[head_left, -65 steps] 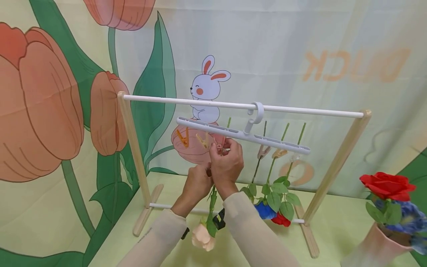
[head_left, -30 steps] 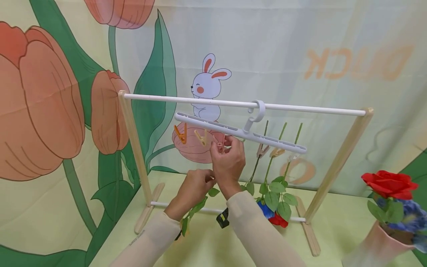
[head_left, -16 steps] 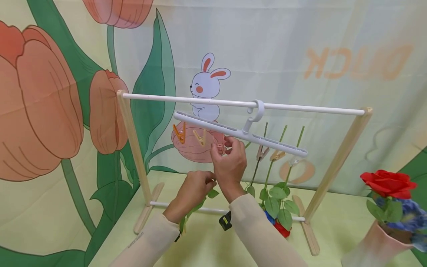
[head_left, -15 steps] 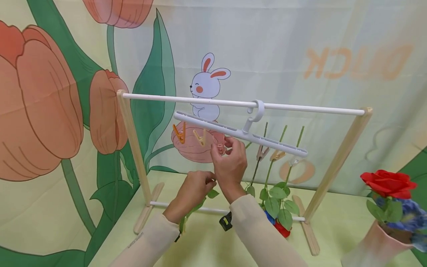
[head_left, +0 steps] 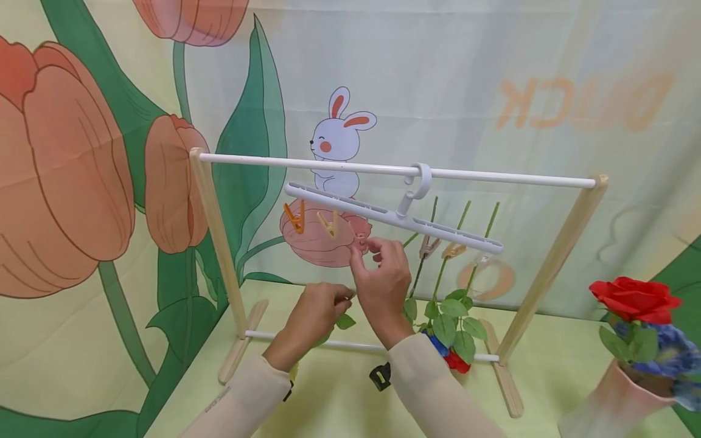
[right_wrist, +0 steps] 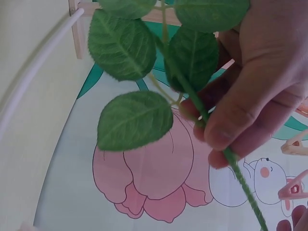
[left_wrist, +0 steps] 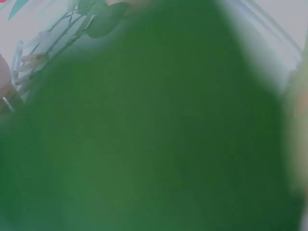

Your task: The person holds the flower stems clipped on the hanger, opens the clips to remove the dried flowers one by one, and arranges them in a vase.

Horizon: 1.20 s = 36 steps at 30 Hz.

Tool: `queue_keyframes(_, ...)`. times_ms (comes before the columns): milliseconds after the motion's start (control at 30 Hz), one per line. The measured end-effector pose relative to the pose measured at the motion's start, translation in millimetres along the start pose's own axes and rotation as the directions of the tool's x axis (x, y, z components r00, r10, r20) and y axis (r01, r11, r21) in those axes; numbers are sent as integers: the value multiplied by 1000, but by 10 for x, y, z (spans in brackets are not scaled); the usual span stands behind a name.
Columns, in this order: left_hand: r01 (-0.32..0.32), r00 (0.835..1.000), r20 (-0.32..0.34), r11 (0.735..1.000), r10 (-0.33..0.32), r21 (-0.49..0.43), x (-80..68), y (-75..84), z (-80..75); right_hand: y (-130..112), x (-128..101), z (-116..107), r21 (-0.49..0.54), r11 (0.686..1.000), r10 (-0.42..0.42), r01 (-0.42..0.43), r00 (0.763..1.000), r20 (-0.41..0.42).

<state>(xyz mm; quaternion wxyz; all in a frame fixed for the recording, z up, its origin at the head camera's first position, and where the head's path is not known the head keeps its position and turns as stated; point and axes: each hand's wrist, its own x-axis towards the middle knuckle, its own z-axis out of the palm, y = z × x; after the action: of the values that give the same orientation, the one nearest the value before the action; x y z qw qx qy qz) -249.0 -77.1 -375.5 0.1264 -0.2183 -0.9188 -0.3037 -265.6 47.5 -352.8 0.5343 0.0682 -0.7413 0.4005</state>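
A white clip hanger (head_left: 350,208) hangs tilted from the white rod (head_left: 306,164) of a wooden rack. My left hand (head_left: 341,298) pinches a green flower stem (right_wrist: 192,96) with leaves (head_left: 345,321) below the hanger. That same left hand (right_wrist: 211,130) fills the right wrist view. My right hand (head_left: 366,250) is raised to the pink clip (head_left: 361,238), fingertips (right_wrist: 288,225) just under the clip (right_wrist: 291,189). Whether they pinch it is unclear. A blurred green leaf blocks the left wrist view.
Orange (head_left: 294,217) and yellow (head_left: 328,225) clips hang free to the left. Three flowers (head_left: 446,316) hang upside down from the hanger's right clips, blooms near the green tabletop (head_left: 339,407). A pink vase (head_left: 613,395) with a red rose (head_left: 635,301) stands at right.
My left hand has come down and leftward with the flower, whose peach bloom is now hidden behind my forearm. My right hand has slipped a little lower on the pink clip.
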Motion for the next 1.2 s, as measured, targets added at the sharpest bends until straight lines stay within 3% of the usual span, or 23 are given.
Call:
queue_keyframes(333,-99,990,-85,988,109,115,-50,27,-23,137,-23,-251,-47,988,-143,145,989,33)
queue_keyframes(600,-130,984,-88,967,152,217,-63,146,-46,225,-87,-503,-117,938,-299,326,933,202)
queue_keyframes(900,-176,970,-108,932,220,318,-73,254,8,326,-213,-654,-220,891,-285,397,867,409)
queue_keyframes(1033,-197,957,-132,912,258,361,-58,294,48,378,-264,-702,-259,879,-255,400,854,453)
queue_keyframes(1200,-195,958,-119,900,259,389,-42,325,70,424,-306,-740,-278,862,-263,424,842,470)
